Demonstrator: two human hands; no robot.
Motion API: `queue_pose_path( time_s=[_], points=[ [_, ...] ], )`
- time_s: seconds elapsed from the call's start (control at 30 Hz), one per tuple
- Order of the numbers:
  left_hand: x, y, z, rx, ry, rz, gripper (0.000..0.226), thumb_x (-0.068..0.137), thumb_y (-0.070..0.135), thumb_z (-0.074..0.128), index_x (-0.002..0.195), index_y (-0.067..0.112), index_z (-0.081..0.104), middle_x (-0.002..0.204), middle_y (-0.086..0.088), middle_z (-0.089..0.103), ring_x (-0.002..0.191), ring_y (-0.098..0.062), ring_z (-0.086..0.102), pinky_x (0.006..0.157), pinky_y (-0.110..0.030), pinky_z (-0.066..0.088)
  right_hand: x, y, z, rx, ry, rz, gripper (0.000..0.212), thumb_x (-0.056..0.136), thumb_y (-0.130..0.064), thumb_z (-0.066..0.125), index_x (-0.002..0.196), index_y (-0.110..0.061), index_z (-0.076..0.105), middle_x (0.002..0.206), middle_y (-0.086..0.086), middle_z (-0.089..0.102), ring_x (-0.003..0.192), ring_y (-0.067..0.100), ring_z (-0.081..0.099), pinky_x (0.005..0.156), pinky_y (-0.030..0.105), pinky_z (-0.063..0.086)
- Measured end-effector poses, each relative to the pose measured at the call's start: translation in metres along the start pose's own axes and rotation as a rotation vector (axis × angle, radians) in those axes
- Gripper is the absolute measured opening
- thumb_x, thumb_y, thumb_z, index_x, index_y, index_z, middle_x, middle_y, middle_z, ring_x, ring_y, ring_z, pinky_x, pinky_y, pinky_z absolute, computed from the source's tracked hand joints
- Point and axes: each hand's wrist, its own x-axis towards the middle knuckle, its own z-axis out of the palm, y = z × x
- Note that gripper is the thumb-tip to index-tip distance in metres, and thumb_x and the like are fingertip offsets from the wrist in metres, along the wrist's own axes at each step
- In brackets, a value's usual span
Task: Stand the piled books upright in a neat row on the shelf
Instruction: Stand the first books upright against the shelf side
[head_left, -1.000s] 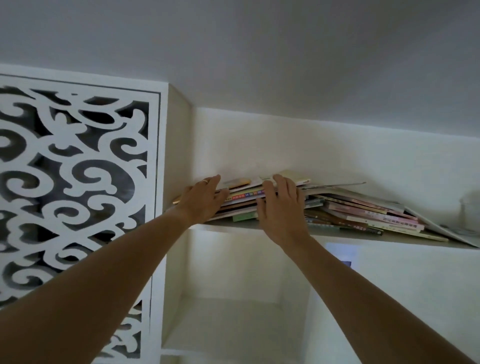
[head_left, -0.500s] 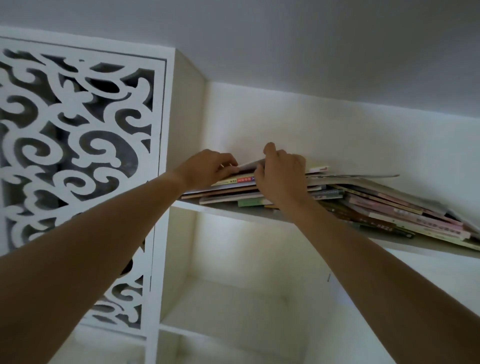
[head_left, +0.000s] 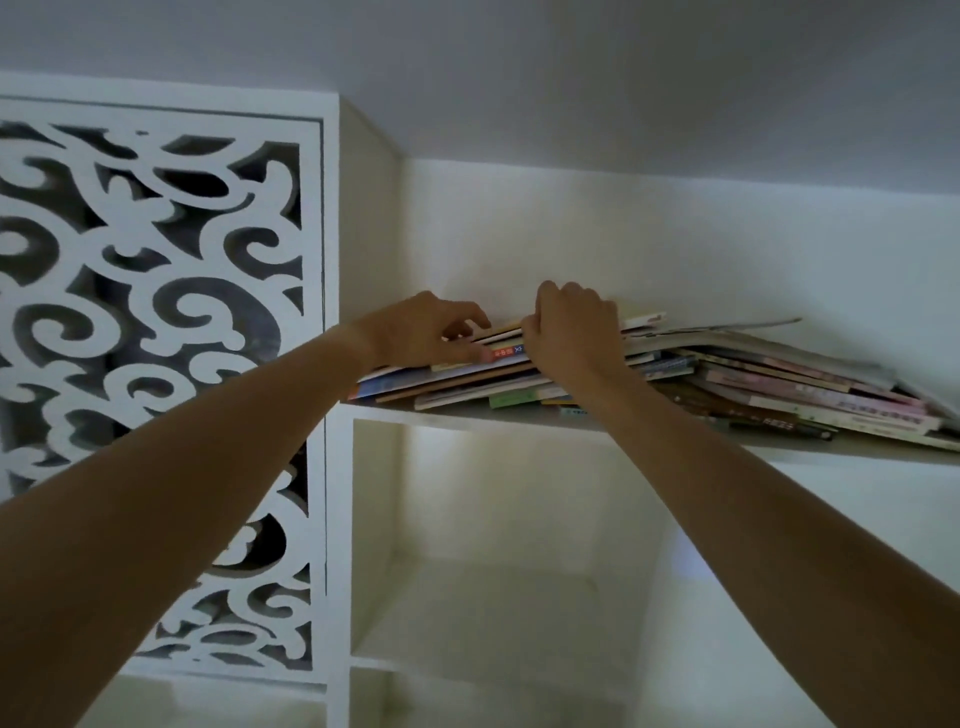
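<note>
Head cam, centre frame: books (head_left: 675, 374) lie in a messy flat pile on the top shelf (head_left: 519, 420). Left hand (head_left: 421, 332) pinches the pile's upper left corner; right hand (head_left: 576, 332) curls over the top books.

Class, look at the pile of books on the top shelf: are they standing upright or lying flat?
Lying flat. The books lie piled with edges facing outward on the shelf; none stands upright.

We reach both bare arms up and forward. Our left hand (head_left: 423, 332) curls its fingers in a pinch, thumb below. Our right hand (head_left: 576, 332) is close beside it, knuckles up, fingers bent over.
</note>
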Motion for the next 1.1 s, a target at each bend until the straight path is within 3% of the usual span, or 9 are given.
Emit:
queue_pose_path(
  time_s=[0.1,0.23,0.4,0.53,0.73,0.8,0.93,1.03,1.1],
  points=[
    [0.007,0.009,0.006,0.269,0.020,0.079,0.047,0.101,0.053,0.050,0.139,0.026,0.050,0.108,-0.009,0.074,0.092,-0.026,0.068,0.085,-0.038,0.054,-0.013,0.003,0.010,-0.021,0.202,-0.007,0.038,0.097,-0.029,0.041,0.120,-0.004,0.060,0.113,0.019,0.060,0.105,0.039,0.057,0.089,0.047,0.042],
    [0.014,0.008,0.023,0.311,0.232,0.088,0.033,0.099,0.039,0.050,0.126,0.019,0.050,0.091,-0.012,0.068,0.079,-0.033,0.063,0.067,-0.037,0.047,-0.021,0.001,0.009,-0.085,0.385,0.053,0.045,0.095,-0.034,0.041,0.129,-0.008,0.055,0.140,0.022,0.048,0.130,0.041,0.045,0.110,0.055,0.035],
    [0.014,-0.002,0.040,0.018,0.325,-0.108,0.057,0.093,0.049,0.067,0.137,0.016,0.052,0.121,-0.012,0.069,0.106,-0.034,0.066,0.086,-0.041,0.052,-0.021,-0.014,0.009,-0.032,0.407,0.155,0.043,0.095,-0.039,0.055,0.129,-0.013,0.057,0.134,0.022,0.045,0.110,0.036,0.049,0.085,0.046,0.049],
    [0.015,0.004,0.051,0.060,0.354,-0.095,0.032,0.104,0.037,0.053,0.120,0.010,0.058,0.102,-0.019,0.072,0.089,-0.041,0.066,0.076,-0.043,0.050,-0.016,-0.036,0.007,0.033,0.368,0.225,0.051,0.095,-0.042,0.061,0.135,-0.012,0.051,0.150,0.023,0.032,0.110,0.039,0.052,0.078,0.041,0.057],
    [0.008,0.002,0.038,-0.173,0.701,-0.156,0.021,0.108,0.032,0.049,0.108,0.012,0.053,0.094,-0.012,0.071,0.075,-0.032,0.067,0.062,-0.040,0.054,-0.003,-0.067,0.008,0.412,0.316,0.040,0.074,0.098,-0.029,0.061,0.159,-0.015,0.020,0.168,0.021,-0.008,0.125,0.043,0.055,0.080,0.036,0.060],
    [0.001,-0.001,0.029,-0.255,0.822,-0.196,0.022,0.108,0.031,0.051,0.113,0.011,0.054,0.102,-0.009,0.072,0.081,-0.024,0.069,0.059,-0.028,0.050,0.004,-0.076,0.009,0.583,0.208,0.006,0.080,0.102,-0.030,0.055,0.163,-0.021,0.004,0.168,0.016,-0.001,0.117,0.039,0.061,0.079,0.038,0.058],
    [-0.009,0.000,0.029,-0.320,0.954,-0.197,0.029,0.104,0.027,0.059,0.127,0.009,0.056,0.106,-0.003,0.072,0.085,-0.014,0.069,0.057,-0.009,0.043,0.014,-0.103,0.005,0.851,-0.158,0.008,0.069,0.110,-0.037,0.036,0.163,-0.028,-0.007,0.146,0.015,0.054,0.115,0.030,0.063,0.085,0.032,0.046],
    [-0.017,-0.006,0.026,-0.402,0.937,-0.184,0.030,0.104,0.022,0.061,0.130,0.009,0.056,0.104,0.002,0.070,0.084,-0.010,0.068,0.060,-0.008,0.048,0.017,-0.122,0.011,0.964,-0.173,0.041,0.058,0.109,-0.045,0.035,0.158,-0.032,0.006,0.127,0.009,0.065,0.103,0.027,0.068,0.087,0.039,0.055],
    [-0.023,-0.017,0.026,-0.349,0.846,-0.192,0.036,0.100,0.022,0.068,0.129,0.006,0.053,0.101,0.001,0.069,0.079,-0.010,0.065,0.057,-0.006,0.047,0.021,-0.127,0.015,1.057,-0.120,0.124,0.047,0.108,-0.048,0.039,0.147,-0.028,0.021,0.110,-0.004,0.063,0.093,0.017,0.067,0.077,0.029,0.053]
  ],
)
